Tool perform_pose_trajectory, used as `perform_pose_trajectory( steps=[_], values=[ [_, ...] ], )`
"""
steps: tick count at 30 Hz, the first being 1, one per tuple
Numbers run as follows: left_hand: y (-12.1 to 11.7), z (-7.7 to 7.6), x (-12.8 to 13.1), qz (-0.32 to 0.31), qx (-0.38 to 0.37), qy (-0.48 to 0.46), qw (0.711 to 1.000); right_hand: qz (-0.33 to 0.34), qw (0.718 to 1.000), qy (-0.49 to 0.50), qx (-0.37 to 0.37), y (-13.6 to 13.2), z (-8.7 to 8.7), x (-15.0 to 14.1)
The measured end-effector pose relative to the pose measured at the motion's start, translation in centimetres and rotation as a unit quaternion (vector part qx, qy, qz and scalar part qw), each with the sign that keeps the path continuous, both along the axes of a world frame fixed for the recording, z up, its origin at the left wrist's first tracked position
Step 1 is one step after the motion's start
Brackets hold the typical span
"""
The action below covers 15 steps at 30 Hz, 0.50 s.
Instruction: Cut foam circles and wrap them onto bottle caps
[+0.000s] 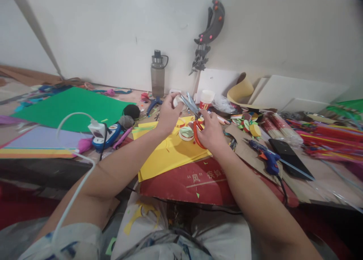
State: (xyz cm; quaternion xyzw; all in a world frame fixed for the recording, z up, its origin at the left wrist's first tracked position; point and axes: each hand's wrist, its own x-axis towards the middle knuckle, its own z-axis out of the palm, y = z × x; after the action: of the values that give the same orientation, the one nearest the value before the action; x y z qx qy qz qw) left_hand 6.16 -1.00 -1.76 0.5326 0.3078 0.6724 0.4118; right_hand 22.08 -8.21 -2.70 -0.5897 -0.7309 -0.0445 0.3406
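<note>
Orange-handled scissors [197,133] are gripped in my right hand [210,130], their fingers closed through the handles. The blades point up and left, spread apart. My left hand [169,114] pinches a small white curved piece [177,100], perhaps cut from a paper cup; fingers partly hide it. The blade tips are close beside this piece; I cannot tell whether they touch it. Below both hands lie yellow sheets [159,160] with a white-rimmed round piece [186,133] holding pale green bits on them.
A red board [181,190] lies under the yellow sheets. To the right are a blue glue gun [269,160], a black phone [290,158] and pipe cleaners [334,139]. A bottle [157,78] and paper cup [207,98] stand behind; a green sheet [76,109] lies left.
</note>
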Motion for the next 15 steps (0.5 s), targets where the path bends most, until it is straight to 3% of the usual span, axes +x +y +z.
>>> perform_pose_trajectory(
  steps=[15],
  values=[
    [0.06, 0.41, -0.03, -0.020, -0.024, -0.008, 0.999, -0.015, 0.999, -0.032, 0.006, 0.19, -0.03, 0.16]
  ],
)
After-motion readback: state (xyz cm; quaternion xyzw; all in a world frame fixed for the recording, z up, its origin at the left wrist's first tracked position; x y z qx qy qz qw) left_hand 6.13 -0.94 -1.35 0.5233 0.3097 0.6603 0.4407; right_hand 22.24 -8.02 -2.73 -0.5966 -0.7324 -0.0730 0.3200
